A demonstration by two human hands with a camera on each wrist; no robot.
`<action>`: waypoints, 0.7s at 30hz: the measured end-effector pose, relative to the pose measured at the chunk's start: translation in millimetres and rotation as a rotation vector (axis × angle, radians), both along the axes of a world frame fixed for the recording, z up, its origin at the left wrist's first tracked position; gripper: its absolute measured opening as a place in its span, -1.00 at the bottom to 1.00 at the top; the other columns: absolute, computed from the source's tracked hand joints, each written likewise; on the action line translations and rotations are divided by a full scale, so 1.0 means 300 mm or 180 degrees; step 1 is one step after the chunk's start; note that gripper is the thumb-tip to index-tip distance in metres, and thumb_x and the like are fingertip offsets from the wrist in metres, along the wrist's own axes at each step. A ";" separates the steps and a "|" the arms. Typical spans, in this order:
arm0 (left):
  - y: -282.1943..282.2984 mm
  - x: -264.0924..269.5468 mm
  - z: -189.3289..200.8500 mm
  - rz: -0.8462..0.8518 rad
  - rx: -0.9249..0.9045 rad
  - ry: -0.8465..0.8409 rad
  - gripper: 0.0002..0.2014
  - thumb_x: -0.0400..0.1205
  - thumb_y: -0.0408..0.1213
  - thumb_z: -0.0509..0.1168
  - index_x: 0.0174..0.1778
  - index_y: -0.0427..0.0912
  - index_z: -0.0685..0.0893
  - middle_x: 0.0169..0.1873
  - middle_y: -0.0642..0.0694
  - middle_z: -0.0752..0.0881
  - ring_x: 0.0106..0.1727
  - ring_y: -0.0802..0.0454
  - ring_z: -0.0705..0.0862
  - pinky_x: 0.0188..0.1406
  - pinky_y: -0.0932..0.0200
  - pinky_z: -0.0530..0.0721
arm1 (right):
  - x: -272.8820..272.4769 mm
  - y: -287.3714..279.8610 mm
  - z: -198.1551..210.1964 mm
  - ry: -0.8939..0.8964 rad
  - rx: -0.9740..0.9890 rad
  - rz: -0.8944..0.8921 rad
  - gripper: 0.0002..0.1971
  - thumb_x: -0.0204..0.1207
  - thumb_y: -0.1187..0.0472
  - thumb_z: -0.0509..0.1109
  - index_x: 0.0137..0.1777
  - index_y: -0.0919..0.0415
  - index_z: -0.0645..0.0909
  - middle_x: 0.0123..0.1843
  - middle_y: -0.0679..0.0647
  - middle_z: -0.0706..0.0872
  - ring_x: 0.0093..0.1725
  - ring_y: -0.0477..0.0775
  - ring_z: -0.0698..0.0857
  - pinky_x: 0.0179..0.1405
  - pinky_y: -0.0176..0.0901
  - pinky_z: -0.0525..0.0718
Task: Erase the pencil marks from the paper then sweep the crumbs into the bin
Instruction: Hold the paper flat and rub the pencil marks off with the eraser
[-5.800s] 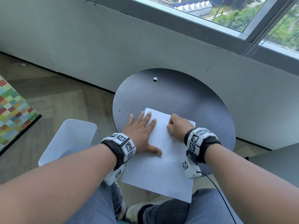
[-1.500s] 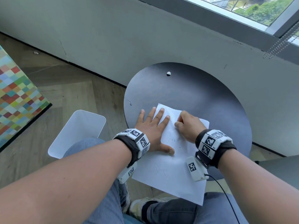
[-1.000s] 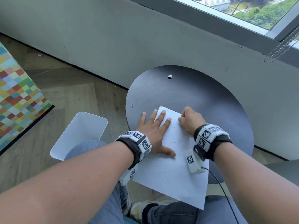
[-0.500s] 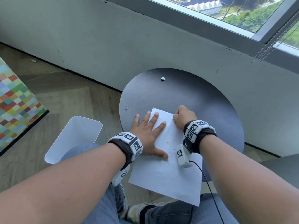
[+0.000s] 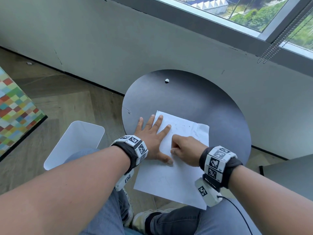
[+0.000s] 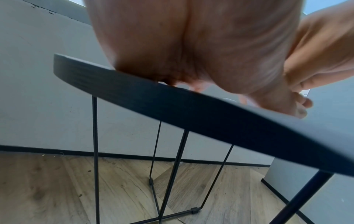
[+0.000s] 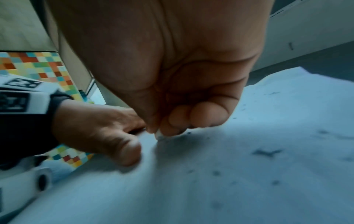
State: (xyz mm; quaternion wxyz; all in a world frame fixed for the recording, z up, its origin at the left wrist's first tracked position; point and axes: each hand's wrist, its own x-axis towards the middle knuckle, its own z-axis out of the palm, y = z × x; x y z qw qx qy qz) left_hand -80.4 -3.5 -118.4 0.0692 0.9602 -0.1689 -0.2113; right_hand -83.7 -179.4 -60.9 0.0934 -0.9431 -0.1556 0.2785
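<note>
My left hand [image 5: 151, 141]: flat, pressing the paper [image 5: 171, 180] down.
My right hand [image 5: 186, 150]: pinching the eraser [image 7: 159, 136]; crumbs [image 5: 179, 127] lie farther away.

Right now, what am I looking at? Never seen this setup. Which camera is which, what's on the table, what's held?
No robot: a person wearing one head camera and one on each wrist. The head view looks down at a round dark table with a sheet of paper overhanging its near edge and a white bin on the floor beside it. The left hand lies flat, pinning the paper. The right hand is curled; the right wrist view shows it pinching a small white eraser against the paper amid dark crumbs. The left wrist view shows the table edge from below.
</note>
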 end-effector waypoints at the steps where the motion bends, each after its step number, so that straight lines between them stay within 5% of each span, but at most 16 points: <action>1: 0.001 0.001 0.000 -0.0002 -0.0007 -0.0011 0.36 0.20 0.78 0.12 0.77 0.17 -0.33 0.73 -0.11 -0.50 0.71 -0.22 -0.54 0.60 -0.51 -0.45 | 0.020 -0.010 -0.003 -0.0103 -0.0013 -0.0099 -0.93 0.63 0.07 0.25 -0.05 0.03 0.48 -0.05 0.04 0.70 -0.05 0.13 0.64 -0.10 -0.05 0.59; 8: 0.002 -0.013 0.021 0.0009 -0.0014 -0.0128 0.25 0.27 0.75 0.14 0.78 0.23 -0.18 0.70 -0.12 -0.54 0.73 -0.27 -0.49 0.63 -0.53 -0.34 | 0.187 -0.050 0.000 -0.0520 0.0137 -0.1229 -0.86 0.60 0.07 0.18 0.05 0.10 0.45 0.04 0.11 0.72 0.06 0.23 0.65 0.11 0.01 0.61; 11: 0.000 -0.006 0.049 -0.0054 0.0038 -0.0285 0.12 0.31 0.72 0.15 0.75 0.30 0.02 0.68 -0.13 -0.59 0.70 -0.34 -0.53 0.62 -0.60 -0.25 | 0.205 -0.056 0.029 -0.0536 0.0549 -0.1243 -0.95 0.53 0.09 0.20 -0.08 0.02 0.46 -0.08 0.10 0.77 -0.05 0.25 0.75 0.04 0.19 0.75; 14: -0.010 -0.009 0.072 -0.0157 0.0166 -0.0469 0.00 0.37 0.69 0.13 0.71 0.29 0.18 0.72 -0.15 -0.48 0.73 -0.31 -0.47 0.65 -0.55 -0.20 | 0.198 -0.063 0.059 -0.0467 0.0549 -0.1013 -0.89 0.56 0.16 0.27 -0.06 -0.04 0.61 -0.06 0.00 0.70 -0.06 0.15 0.73 0.06 0.10 0.75; 18: -0.026 -0.041 0.087 -0.0138 0.0181 -0.0511 0.09 0.41 0.68 0.07 0.77 0.12 0.09 0.78 -0.16 -0.28 0.78 -0.20 -0.27 0.70 -0.42 -0.15 | 0.176 -0.076 0.041 -0.0441 0.0126 -0.0692 -0.82 0.56 0.08 0.33 0.14 -0.10 0.63 -0.02 -0.09 0.67 0.06 0.05 0.65 0.24 -0.02 0.60; 21: -0.028 -0.062 0.075 -0.0200 0.0259 -0.0241 0.23 0.31 0.74 0.09 0.79 0.10 -0.08 0.79 -0.16 -0.25 0.79 -0.16 -0.25 0.68 -0.46 -0.17 | 0.158 -0.069 0.012 -0.0484 0.0043 -0.0662 -0.91 0.53 0.08 0.37 -0.01 0.01 0.58 -0.05 -0.07 0.69 0.13 0.06 0.64 0.16 -0.06 0.62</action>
